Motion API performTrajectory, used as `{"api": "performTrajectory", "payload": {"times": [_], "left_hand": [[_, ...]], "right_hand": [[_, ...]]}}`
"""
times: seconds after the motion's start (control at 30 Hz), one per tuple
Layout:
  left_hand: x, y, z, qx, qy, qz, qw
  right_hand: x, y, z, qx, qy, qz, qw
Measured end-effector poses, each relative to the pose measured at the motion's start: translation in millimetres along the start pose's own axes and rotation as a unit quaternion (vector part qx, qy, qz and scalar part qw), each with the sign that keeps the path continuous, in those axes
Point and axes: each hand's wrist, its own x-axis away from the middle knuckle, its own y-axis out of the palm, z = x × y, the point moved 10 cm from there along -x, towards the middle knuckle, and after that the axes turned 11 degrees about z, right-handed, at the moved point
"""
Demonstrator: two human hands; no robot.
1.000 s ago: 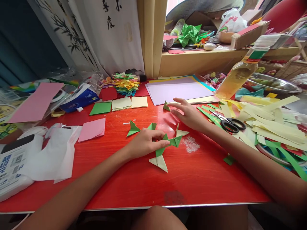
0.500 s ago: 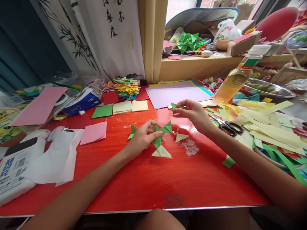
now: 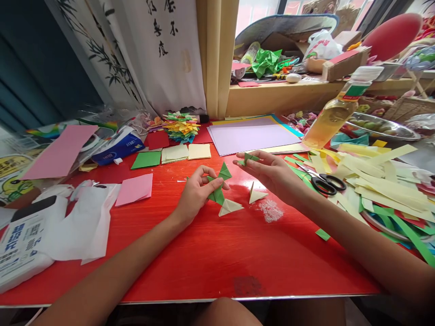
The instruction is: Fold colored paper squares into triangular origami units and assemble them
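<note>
My left hand [image 3: 201, 190] pinches a folded green paper piece [image 3: 217, 195] between thumb and fingers, just above the red table [image 3: 190, 262]. Against its lower end is a cream folded triangle [image 3: 230, 207]. To the right, my right hand [image 3: 268, 170] holds a small green folded piece [image 3: 249, 157] between its thumb and fingers. Below that hand, another cream folded piece [image 3: 256, 194] stands on the table with one point up, beside a whitish patch.
Black-handled scissors [image 3: 326, 183] and paper strips [image 3: 387, 176] lie at the right, near a bottle [image 3: 331, 115]. Lilac sheets [image 3: 251, 135], square papers [image 3: 175, 153] and a folded-paper stack [image 3: 181, 127] are behind. A white package [image 3: 25, 240] lies left.
The green piece in my left hand has turned and its upper tip has shifted left. My right hand has moved slightly down, its green piece now tilted among more extended fingers.
</note>
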Motion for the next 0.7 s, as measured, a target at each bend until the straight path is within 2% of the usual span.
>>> {"api": "performTrajectory", "payload": {"times": [0.17, 0.33, 0.6, 0.7], "left_hand": [[-1, -3.3, 3, -0.007, 0.014, 0.016, 1.000], [-1, -4.8, 3, -0.006, 0.013, 0.023, 1.000], [-1, -2.7, 4, -0.008, 0.013, 0.012, 1.000], [-1, -3.3, 3, -0.007, 0.013, 0.014, 1.000]], "right_hand": [[5, 9, 5, -0.076, 0.041, -0.033, 0.996], [10, 14, 13, -0.050, 0.053, -0.042, 0.996], [12, 10, 15, -0.006, 0.045, -0.022, 0.999], [9, 9, 17, -0.018, 0.046, -0.024, 0.999]]}}
